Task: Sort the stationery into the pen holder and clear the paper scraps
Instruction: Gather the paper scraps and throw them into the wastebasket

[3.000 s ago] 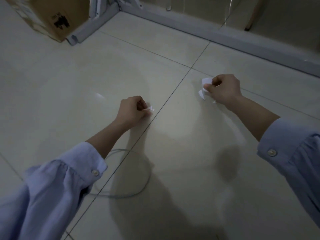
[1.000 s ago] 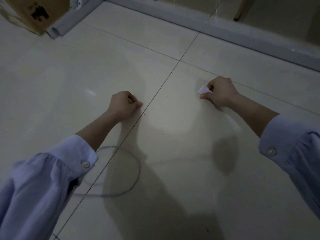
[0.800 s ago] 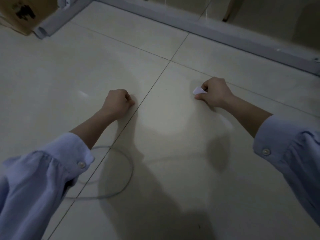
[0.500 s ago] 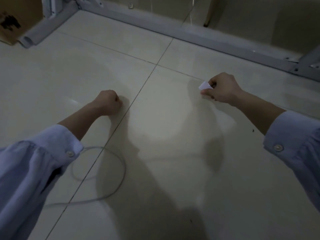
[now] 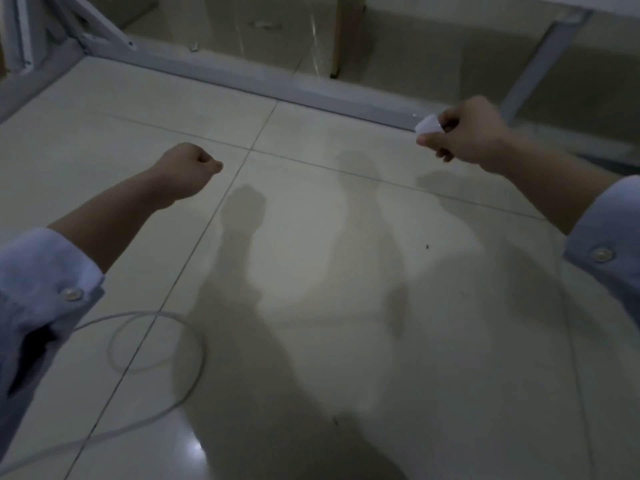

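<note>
My right hand [image 5: 465,133], upper right of the frame, pinches a white paper scrap [image 5: 429,125]; my left hand [image 5: 187,171], centre left, is curled into a fist.

Pale glossy floor tiles [image 5: 346,306] fill the view, crossed by thin grout lines, and a thin pale cable [image 5: 138,313] lies looped on them at the lower left. A grey metal rail [image 5: 242,76] runs along the far edge. A wooden leg [image 5: 349,32] stands behind the rail.
</note>
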Demonstrator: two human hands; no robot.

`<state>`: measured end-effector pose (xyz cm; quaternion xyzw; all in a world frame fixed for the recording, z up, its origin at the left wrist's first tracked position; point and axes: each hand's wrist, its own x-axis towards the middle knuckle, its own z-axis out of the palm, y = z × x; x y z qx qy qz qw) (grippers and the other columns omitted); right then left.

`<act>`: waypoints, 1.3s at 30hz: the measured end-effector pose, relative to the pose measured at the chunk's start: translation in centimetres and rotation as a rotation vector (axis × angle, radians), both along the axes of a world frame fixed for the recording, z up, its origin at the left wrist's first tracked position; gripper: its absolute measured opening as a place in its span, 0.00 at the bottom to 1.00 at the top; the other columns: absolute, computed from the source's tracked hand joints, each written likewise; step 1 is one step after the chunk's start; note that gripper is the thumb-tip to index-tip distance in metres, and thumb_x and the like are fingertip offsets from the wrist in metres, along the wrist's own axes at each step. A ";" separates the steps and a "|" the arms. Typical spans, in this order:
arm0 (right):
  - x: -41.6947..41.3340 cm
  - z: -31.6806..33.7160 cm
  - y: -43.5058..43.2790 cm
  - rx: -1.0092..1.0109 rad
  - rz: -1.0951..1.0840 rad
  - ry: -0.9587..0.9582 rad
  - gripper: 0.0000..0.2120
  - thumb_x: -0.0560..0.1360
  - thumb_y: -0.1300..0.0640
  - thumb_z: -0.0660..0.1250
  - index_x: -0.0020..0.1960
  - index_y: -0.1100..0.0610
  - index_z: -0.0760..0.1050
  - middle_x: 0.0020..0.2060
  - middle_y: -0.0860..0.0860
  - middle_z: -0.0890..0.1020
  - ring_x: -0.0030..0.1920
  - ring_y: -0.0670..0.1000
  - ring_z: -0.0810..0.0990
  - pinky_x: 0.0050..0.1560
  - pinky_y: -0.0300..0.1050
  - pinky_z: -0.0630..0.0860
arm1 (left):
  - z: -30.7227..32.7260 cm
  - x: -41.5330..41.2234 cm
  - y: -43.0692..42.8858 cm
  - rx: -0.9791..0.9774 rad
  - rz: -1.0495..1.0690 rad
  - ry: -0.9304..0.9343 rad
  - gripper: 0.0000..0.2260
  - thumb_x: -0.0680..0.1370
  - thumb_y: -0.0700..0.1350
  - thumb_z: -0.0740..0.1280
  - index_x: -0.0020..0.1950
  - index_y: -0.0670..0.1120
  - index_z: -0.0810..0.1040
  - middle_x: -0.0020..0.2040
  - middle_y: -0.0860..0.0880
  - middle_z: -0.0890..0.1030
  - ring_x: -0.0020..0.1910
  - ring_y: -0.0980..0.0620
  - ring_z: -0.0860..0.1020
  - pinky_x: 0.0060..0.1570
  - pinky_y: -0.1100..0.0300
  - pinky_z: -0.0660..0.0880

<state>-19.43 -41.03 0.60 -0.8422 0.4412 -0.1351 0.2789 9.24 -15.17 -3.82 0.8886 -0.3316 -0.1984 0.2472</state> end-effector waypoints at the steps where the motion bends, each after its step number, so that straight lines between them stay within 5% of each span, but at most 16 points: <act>1: -0.9 1.2 -0.3 -0.011 -0.014 -0.007 0.11 0.72 0.54 0.74 0.45 0.64 0.80 0.36 0.59 0.81 0.20 0.39 0.75 0.26 0.32 0.75 | 0.7 -0.7 -1.1 -0.019 -0.031 0.006 0.12 0.79 0.46 0.63 0.38 0.41 0.72 0.34 0.44 0.68 0.35 0.48 0.67 0.37 0.57 0.63; 4: -4.0 4.8 -0.6 -0.067 -0.049 -0.008 0.11 0.73 0.53 0.72 0.41 0.61 0.78 0.38 0.59 0.81 0.27 0.44 0.78 0.34 0.39 0.78 | 3.0 -3.2 -4.5 -0.099 -0.102 0.014 0.09 0.78 0.46 0.63 0.41 0.42 0.71 0.37 0.43 0.68 0.36 0.49 0.66 0.38 0.58 0.64; 7: -7.2 7.7 -0.6 -0.127 -0.072 -0.021 0.16 0.74 0.51 0.70 0.53 0.64 0.78 0.40 0.58 0.81 0.36 0.50 0.80 0.37 0.38 0.76 | 5.4 -6.0 -8.0 -0.165 -0.165 0.012 0.09 0.78 0.47 0.63 0.41 0.44 0.71 0.36 0.44 0.69 0.37 0.49 0.67 0.41 0.56 0.65; 11: -12.6 11.8 -1.0 -0.264 -0.145 -0.051 0.17 0.75 0.48 0.68 0.52 0.63 0.78 0.40 0.56 0.81 0.33 0.41 0.77 0.33 0.31 0.69 | 9.6 -11.3 -12.9 -0.266 -0.300 0.009 0.08 0.77 0.47 0.62 0.40 0.44 0.72 0.36 0.44 0.69 0.34 0.49 0.67 0.40 0.56 0.65; 14: -16.9 14.5 -1.6 -0.354 -0.203 -0.079 0.20 0.76 0.47 0.67 0.49 0.66 0.74 0.40 0.58 0.79 0.33 0.40 0.76 0.36 0.34 0.73 | 13.1 -16.1 -16.4 -0.327 -0.447 0.025 0.09 0.78 0.47 0.61 0.41 0.44 0.71 0.36 0.44 0.68 0.34 0.49 0.65 0.36 0.58 0.64; 17: -21.7 16.7 -2.6 -0.414 -0.313 -0.094 0.15 0.77 0.46 0.65 0.53 0.58 0.72 0.41 0.54 0.76 0.33 0.37 0.73 0.35 0.31 0.69 | 16.4 -21.7 -19.9 -0.391 -0.534 0.006 0.11 0.79 0.48 0.61 0.40 0.45 0.72 0.33 0.45 0.69 0.28 0.50 0.66 0.26 0.64 0.65; 20: -27.0 18.7 -3.0 -0.457 -0.444 -0.134 0.13 0.78 0.46 0.64 0.50 0.56 0.70 0.42 0.56 0.77 0.34 0.45 0.76 0.34 0.32 0.69 | 19.1 -27.9 -23.2 -0.484 -0.653 0.045 0.08 0.79 0.47 0.60 0.44 0.45 0.72 0.37 0.44 0.69 0.30 0.51 0.66 0.29 0.65 0.67; 24: -32.8 19.9 -2.8 -0.486 -0.577 -0.156 0.21 0.77 0.48 0.66 0.50 0.69 0.74 0.45 0.64 0.80 0.40 0.51 0.77 0.40 0.43 0.73 | 21.5 -35.1 -26.7 -0.567 -0.772 0.137 0.10 0.80 0.45 0.59 0.38 0.47 0.69 0.34 0.45 0.65 0.34 0.50 0.64 0.39 0.60 0.65; 28: -36.4 19.9 -3.1 -0.417 -0.715 -0.095 0.21 0.76 0.51 0.69 0.48 0.72 0.76 0.36 0.61 0.75 0.37 0.52 0.74 0.39 0.48 0.72 | 22.6 -41.3 -29.2 -0.608 -0.838 0.162 0.18 0.80 0.44 0.59 0.30 0.49 0.62 0.27 0.49 0.63 0.25 0.55 0.63 0.29 0.64 0.65; 31: -37.8 19.4 -3.4 -0.340 -0.741 -0.047 0.18 0.76 0.53 0.68 0.36 0.66 0.72 0.30 0.55 0.70 0.29 0.50 0.69 0.32 0.42 0.67 | 22.7 -45.0 -30.5 -0.598 -0.885 0.174 0.21 0.80 0.42 0.58 0.27 0.48 0.60 0.23 0.52 0.63 0.18 0.60 0.61 0.27 0.66 0.65; 34: -38.6 18.2 -3.7 -0.303 -0.732 0.026 0.18 0.77 0.53 0.68 0.31 0.55 0.68 0.27 0.50 0.69 0.27 0.46 0.67 0.27 0.39 0.62 | 21.9 -48.1 -31.3 -0.556 -0.931 0.132 0.18 0.81 0.43 0.58 0.30 0.48 0.63 0.29 0.50 0.67 0.26 0.57 0.66 0.27 0.63 0.67; 39: -39.5 16.7 -4.2 -0.263 -0.717 0.096 0.17 0.80 0.55 0.62 0.33 0.55 0.68 0.29 0.50 0.71 0.30 0.46 0.68 0.28 0.39 0.63 | 20.2 -50.5 -32.2 -0.448 -1.052 0.069 0.10 0.82 0.41 0.59 0.47 0.41 0.78 0.41 0.48 0.76 0.28 0.57 0.68 0.25 0.66 0.67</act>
